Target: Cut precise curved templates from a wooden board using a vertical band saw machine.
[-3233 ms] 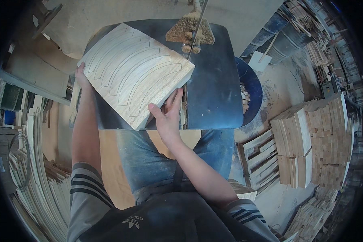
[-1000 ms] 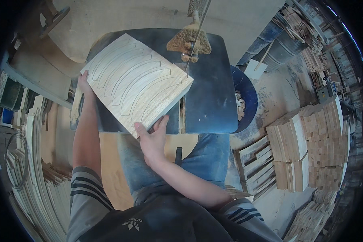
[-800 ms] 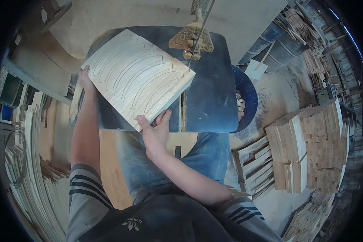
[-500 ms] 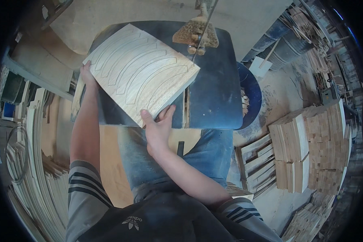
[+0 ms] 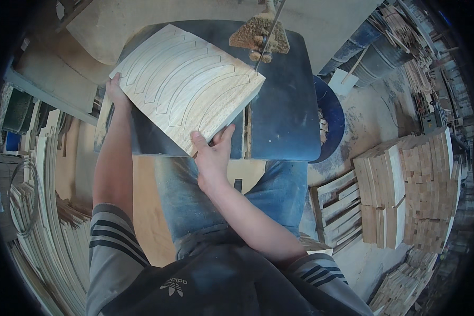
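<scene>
- A thick, pale wooden block with curved outlines drawn on its top face (image 5: 195, 79) lies diagonally on a dark, round-cornered saw table (image 5: 287, 116), mostly on the table's left part, its nearest corner at the front edge.
- The person's left hand (image 5: 118, 92) is clamped on the block's left corner, one digit showing at the rim of the top face; the other fingers are partly hidden.
- The left forearm runs nearly straight forward from a grey sleeve with dark stripes (image 5: 116, 234), the arm well extended.
- The person's right hand (image 5: 214, 155) grips the block close to its nearest corner, thumb laid on the top face and fingers set against the side facing right.
- The right forearm slants forward and leftward in front of the body, its wrist just off the front edge of the table.
- The two hands are well apart, with the block's near left edge stretching between them.
- A thin upright metal blade (image 5: 273, 31) stands by the block's right corner; whether it touches the wood cannot be told.
- Beside the blade sits a sawdust-caked guide (image 5: 246, 36).
- A dark blue round tub (image 5: 336, 126) holding wood scraps (image 5: 323, 127) stands right of the table.
</scene>
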A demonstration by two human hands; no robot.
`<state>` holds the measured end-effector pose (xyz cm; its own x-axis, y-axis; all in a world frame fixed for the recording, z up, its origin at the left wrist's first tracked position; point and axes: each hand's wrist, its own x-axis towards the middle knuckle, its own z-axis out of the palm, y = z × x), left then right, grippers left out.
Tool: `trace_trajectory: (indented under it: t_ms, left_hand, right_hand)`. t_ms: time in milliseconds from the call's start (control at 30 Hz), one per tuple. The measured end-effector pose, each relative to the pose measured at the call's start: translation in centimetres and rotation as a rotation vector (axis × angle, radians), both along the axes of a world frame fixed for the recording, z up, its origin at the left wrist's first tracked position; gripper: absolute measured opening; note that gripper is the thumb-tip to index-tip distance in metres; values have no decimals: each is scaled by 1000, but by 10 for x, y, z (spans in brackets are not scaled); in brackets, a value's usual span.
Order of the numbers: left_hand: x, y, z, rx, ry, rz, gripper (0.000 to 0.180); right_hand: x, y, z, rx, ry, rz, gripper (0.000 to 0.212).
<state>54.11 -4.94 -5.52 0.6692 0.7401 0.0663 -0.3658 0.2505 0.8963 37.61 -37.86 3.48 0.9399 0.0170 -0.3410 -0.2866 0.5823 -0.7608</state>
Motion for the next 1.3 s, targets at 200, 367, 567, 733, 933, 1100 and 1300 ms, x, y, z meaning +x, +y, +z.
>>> trace_trajectory:
  t_ms: [200,367,567,733,933,1100,1300]
  left_hand:
    - [-6,-27,19,52,63,99,46]
    - [-6,-23,14,9,-4,52,45]
    - [-9,-23,13,20,-17,54,44]
    - [-9,-21,10,4,-23,74,46]
    - [-10,-16,7,45,-21,92,53]
    - [-15,-28,14,76,-2,132,51]
    - [-15,-5,4,77,-7,138,46]
  right_hand:
    - [3,-5,-2,-36,-24,7,95]
    - [5,-6,-2,-51,-29,14,94]
    - [6,-8,-1,-46,-30,10,94]
    - [7,-10,1,-53,-42,6,94]
    - [10,-11,-4,-90,-56,26,94]
    - [12,-13,-2,-102,-28,24,93]
    - [11,-13,4,-95,-55,50,93]
